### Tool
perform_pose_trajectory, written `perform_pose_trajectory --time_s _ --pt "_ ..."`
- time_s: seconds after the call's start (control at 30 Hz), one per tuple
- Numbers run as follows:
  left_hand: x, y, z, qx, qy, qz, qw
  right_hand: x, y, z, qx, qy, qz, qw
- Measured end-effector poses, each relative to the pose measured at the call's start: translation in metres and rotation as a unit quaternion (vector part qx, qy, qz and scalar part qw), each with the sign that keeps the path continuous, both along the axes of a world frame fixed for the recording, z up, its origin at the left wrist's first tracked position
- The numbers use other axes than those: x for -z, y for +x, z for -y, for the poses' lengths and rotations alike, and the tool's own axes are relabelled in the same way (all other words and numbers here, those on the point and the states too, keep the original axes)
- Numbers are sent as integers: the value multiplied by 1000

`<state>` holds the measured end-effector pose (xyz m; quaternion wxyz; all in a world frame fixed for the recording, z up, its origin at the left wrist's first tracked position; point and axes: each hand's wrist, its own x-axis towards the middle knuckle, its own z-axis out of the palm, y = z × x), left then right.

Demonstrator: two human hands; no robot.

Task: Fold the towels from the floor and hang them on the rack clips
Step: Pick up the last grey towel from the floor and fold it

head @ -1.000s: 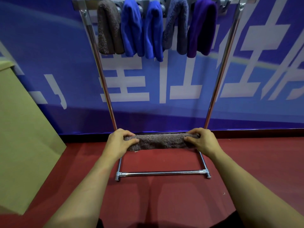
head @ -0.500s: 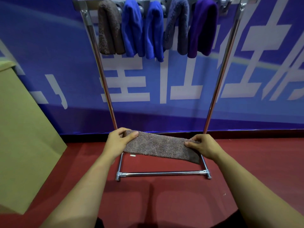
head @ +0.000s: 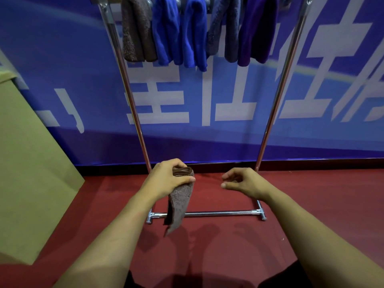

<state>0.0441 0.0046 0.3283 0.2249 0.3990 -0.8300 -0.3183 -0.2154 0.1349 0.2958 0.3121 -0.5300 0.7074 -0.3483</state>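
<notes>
Left hand (head: pixel 166 179) grasps the folded towel (head: pixel 179 201), long axis hanging toward 6 o'clock; right hand (head: pixel 243 181) released, at its 3 o'clock; rack (head: pixel 133 100) clips at 12.

I seem to be in a staged demo or exhibition hall: behind the chrome rack (head: pixel 133 94) hangs a blue printed banner (head: pixel 207 100) with large white characters, below it red floor (head: pixel 218 246), left of it cardboard (head: pixel 31 173).

Both bare forearms reach forward. The left hand (head: pixel 166 179) grips a folded brown terry towel (head: pixel 179 201); the right hand (head: pixel 243 182) hovers loosely curled, empty.
</notes>
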Motion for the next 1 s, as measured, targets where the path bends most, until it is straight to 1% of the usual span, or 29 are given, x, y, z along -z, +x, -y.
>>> perform_pose_trajectory --time_s 0.13,0.3,0.43,0.53,0.6,0.73,0.8,0.9,1.0 --pt "-6 0 -1 20 -14 -20 999 1 7 2 -25 -2 29 999" --pt "-23 -4 -13 74 33 -131 988 3 31 4 -103 23 71 992" --pt "-30 -2 -11 56 57 -201 976 8 52 6 -178 61 92 978" --pt "-28 5 -3 24 70 -229 971 9 58 6 -192 84 122 970" --pt "-24 9 4 -4 75 -240 968 6 59 5 -195 99 141 966" --pt "-11 16 18 -70 92 -248 962 -5 64 4 -179 88 162 966" --pt "-3 19 24 -105 106 -246 958 -12 67 3 -172 67 177 967" --pt "13 22 30 -143 157 -243 946 -27 71 0 -162 14 198 966" --pt "23 22 25 -135 219 -223 940 -45 75 -4 -142 -34 246 958"
